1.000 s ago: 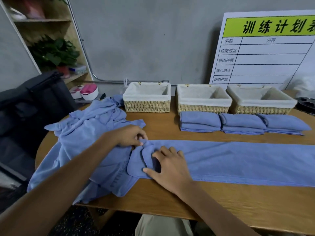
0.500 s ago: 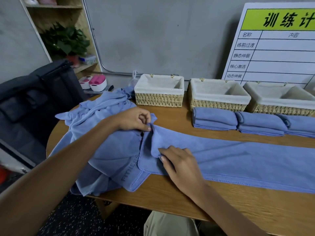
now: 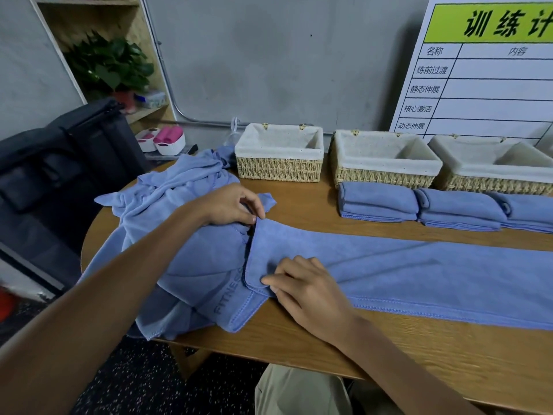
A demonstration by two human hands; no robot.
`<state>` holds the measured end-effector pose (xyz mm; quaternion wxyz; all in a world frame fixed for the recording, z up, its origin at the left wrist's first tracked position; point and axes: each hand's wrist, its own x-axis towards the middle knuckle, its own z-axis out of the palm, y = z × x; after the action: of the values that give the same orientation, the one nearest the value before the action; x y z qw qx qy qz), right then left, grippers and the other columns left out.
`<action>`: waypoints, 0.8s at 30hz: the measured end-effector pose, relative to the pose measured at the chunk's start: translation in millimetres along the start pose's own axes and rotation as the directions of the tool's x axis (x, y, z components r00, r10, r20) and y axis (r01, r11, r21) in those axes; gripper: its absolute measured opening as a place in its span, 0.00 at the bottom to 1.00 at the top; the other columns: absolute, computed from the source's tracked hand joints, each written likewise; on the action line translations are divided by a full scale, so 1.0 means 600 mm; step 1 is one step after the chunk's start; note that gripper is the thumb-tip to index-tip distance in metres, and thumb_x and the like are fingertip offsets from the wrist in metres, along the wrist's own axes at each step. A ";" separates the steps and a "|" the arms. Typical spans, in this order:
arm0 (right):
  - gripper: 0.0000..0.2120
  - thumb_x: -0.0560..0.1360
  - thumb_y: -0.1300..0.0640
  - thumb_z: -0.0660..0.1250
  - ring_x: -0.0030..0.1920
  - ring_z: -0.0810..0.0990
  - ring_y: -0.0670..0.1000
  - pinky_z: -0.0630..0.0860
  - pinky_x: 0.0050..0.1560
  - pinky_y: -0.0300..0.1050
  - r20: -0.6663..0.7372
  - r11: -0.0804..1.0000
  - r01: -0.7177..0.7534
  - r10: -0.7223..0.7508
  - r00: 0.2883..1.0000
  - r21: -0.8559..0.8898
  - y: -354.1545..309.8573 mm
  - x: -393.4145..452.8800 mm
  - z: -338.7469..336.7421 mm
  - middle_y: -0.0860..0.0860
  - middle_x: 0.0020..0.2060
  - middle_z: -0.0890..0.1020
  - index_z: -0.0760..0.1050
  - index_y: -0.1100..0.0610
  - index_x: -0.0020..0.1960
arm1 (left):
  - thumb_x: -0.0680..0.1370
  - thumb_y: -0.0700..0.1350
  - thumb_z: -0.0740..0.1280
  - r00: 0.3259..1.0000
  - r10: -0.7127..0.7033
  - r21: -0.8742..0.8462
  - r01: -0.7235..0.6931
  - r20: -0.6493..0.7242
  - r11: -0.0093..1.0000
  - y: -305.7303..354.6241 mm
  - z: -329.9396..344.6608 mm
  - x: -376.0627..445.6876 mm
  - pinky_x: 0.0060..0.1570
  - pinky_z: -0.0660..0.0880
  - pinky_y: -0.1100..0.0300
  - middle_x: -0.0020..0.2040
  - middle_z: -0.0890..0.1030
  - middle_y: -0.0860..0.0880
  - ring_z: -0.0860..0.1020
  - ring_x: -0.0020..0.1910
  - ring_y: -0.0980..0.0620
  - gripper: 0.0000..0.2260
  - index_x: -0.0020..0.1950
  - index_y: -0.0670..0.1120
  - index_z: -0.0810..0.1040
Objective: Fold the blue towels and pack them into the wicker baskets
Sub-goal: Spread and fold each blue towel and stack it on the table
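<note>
A long blue towel (image 3: 419, 274), folded lengthwise, lies across the wooden table (image 3: 419, 357). My left hand (image 3: 232, 206) pinches its far left corner. My right hand (image 3: 302, 287) pinches the near left corner at the towel's end. Under that end sits a heap of loose blue towels (image 3: 167, 211), one printed FITNESS. Three folded blue towels (image 3: 378, 202) (image 3: 459, 209) (image 3: 529, 212) lie in a row in front of three lined wicker baskets (image 3: 279, 169) (image 3: 384, 175) (image 3: 490, 181), whose visible insides hold nothing.
A dark chair with a bag (image 3: 59, 157) stands left of the table. Behind it is a shelf with a potted plant (image 3: 109, 65) and pink and white items (image 3: 163, 139). A white schedule board (image 3: 484, 70) leans on the wall at the back right.
My left hand slid to the towel's far corner and my right hand to its near corner, straightening the bunched end. The view moved closer and to the left.
</note>
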<state>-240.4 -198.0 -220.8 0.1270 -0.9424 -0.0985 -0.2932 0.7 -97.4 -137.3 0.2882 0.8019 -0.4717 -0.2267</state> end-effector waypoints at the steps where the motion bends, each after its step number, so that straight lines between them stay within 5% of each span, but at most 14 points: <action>1: 0.07 0.78 0.58 0.66 0.42 0.73 0.48 0.68 0.43 0.44 0.038 1.000 0.011 -0.011 0.999 0.011 -0.002 0.000 0.000 0.46 0.44 0.76 0.81 0.52 0.53 | 0.75 0.33 0.72 1.000 0.003 0.041 -0.003 -0.004 0.999 0.001 0.002 0.000 0.47 0.77 0.66 0.45 0.86 0.52 0.84 0.44 0.56 0.09 0.45 0.48 0.85; 5: 0.14 0.81 0.48 0.61 0.46 0.77 0.49 0.74 0.45 0.46 0.132 0.987 -0.071 0.052 0.990 0.144 -0.007 -0.001 -0.016 0.46 0.46 0.78 0.82 0.52 0.57 | 0.75 0.31 0.68 0.970 0.059 0.200 -0.011 -0.237 0.980 0.024 0.033 -0.001 0.50 0.78 0.56 0.46 0.84 0.49 0.83 0.45 0.51 0.12 0.43 0.47 0.85; 9: 0.15 0.82 0.48 0.59 0.44 0.78 0.49 0.76 0.45 0.51 -0.065 0.933 -0.251 0.276 0.959 0.258 0.022 -0.010 -0.072 0.47 0.42 0.79 0.81 0.54 0.48 | 0.76 0.31 0.63 0.870 0.162 0.084 -0.138 -0.466 0.987 0.102 0.126 -0.029 0.41 0.70 0.69 0.42 0.82 0.55 0.78 0.39 0.63 0.15 0.46 0.46 0.86; 12: 0.16 0.80 0.46 0.57 0.46 0.78 0.50 0.76 0.45 0.53 -0.174 0.886 -0.452 0.464 0.868 0.109 0.083 -0.039 -0.114 0.46 0.44 0.79 0.80 0.52 0.48 | 0.81 0.38 0.62 0.921 0.167 0.120 -0.133 -0.352 0.984 0.121 0.219 -0.045 0.62 0.70 0.62 0.63 0.81 0.49 0.78 0.62 0.55 0.14 0.64 0.44 0.81; 14: 0.24 0.78 0.39 0.51 0.57 0.78 0.53 0.76 0.54 0.54 -0.059 0.820 -0.569 0.566 0.822 -0.060 0.118 -0.071 -0.136 0.47 0.56 0.79 0.80 0.49 0.59 | 0.85 0.52 0.56 0.983 0.070 0.334 -0.009 -0.172 0.943 0.110 0.260 -0.056 0.77 0.53 0.55 0.80 0.60 0.54 0.57 0.79 0.53 0.22 0.79 0.50 0.64; 17: 0.40 0.71 0.28 0.33 0.79 0.54 0.54 0.54 0.76 0.55 0.282 0.756 -0.574 0.652 0.704 -0.314 0.154 -0.139 -0.157 0.45 0.79 0.57 0.58 0.40 0.78 | 0.81 0.67 0.46 0.999 -0.031 0.510 0.045 -0.036 0.859 0.102 0.271 -0.064 0.78 0.37 0.45 0.80 0.37 0.61 0.36 0.79 0.55 0.31 0.82 0.58 0.43; 19: 0.42 0.68 0.26 0.28 0.80 0.40 0.51 0.42 0.78 0.54 0.349 0.747 -0.570 0.664 0.661 -0.343 0.166 -0.171 -0.171 0.41 0.80 0.43 0.45 0.38 0.80 | 0.77 0.72 0.44 0.999 -0.047 0.543 0.050 -0.019 0.838 0.103 0.270 -0.066 0.77 0.36 0.40 0.78 0.34 0.62 0.34 0.79 0.53 0.35 0.81 0.60 0.40; 24: 0.43 0.67 0.23 0.26 0.80 0.37 0.52 0.38 0.79 0.55 0.318 0.719 -0.585 0.692 0.648 -0.375 0.167 -0.201 -0.185 0.42 0.80 0.39 0.40 0.37 0.79 | 0.74 0.76 0.47 0.995 -0.101 0.574 0.085 -0.005 0.814 0.114 0.262 -0.054 0.75 0.40 0.34 0.80 0.35 0.61 0.36 0.80 0.49 0.39 0.81 0.62 0.41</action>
<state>-370.2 -339.5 -220.2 0.0834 -0.9638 0.2525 -0.0193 -156.9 -134.1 -202.8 0.0161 0.8705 -0.4820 -0.0982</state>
